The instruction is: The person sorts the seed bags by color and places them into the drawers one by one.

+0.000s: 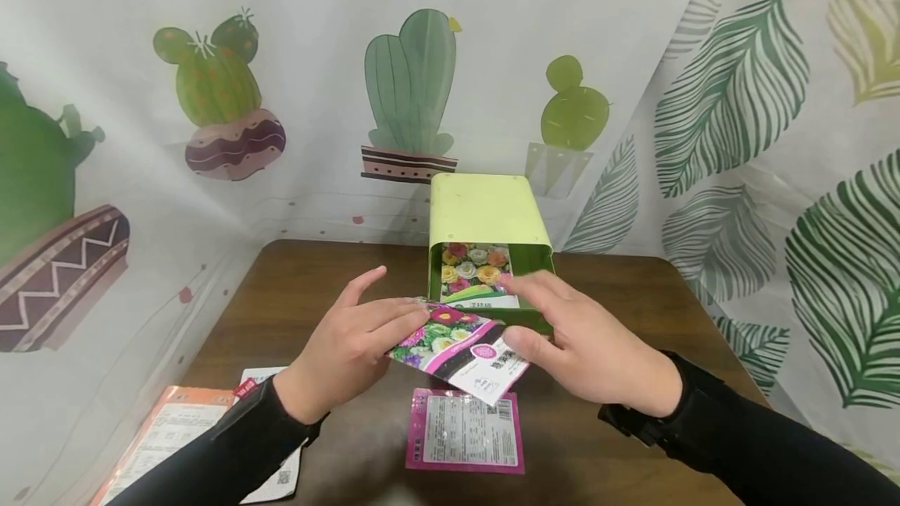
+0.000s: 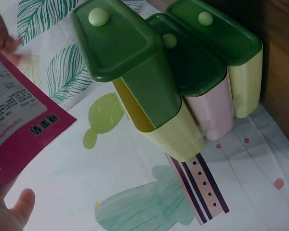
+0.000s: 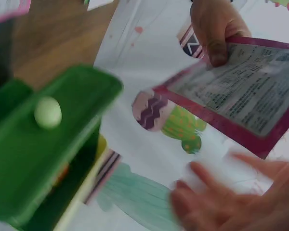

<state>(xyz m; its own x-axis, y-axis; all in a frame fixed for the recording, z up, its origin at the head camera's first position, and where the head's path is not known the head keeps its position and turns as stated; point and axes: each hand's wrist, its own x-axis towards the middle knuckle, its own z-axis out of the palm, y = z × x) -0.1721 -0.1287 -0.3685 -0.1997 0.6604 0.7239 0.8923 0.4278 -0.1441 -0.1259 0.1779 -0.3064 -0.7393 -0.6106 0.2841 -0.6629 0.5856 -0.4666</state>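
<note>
My left hand [image 1: 351, 350] holds a flower seed packet [image 1: 457, 346] with its picture side up and tilted. In the right wrist view that packet's [image 3: 231, 86] magenta-edged printed back shows, with the left thumb [image 3: 216, 53] against it. My right hand [image 1: 598, 342] is beside the packet's right edge, fingers extended and blurred; the right wrist view shows a gap between them. Just beyond the hands is a pulled-out green drawer [image 1: 537, 318] in a yellow-green case [image 1: 485, 209]. Inside lies another flower seed packet [image 1: 478, 272], partly hidden by the right hand.
A magenta-edged packet [image 1: 464, 428] lies printed side up near me. At left, an orange-edged packet [image 1: 176, 420] and a white packet [image 1: 270, 490] lie partly under my forearm. The left wrist view shows a pink drawer case [image 2: 212, 115] and a lower yellow one [image 2: 245, 91] stacked underneath.
</note>
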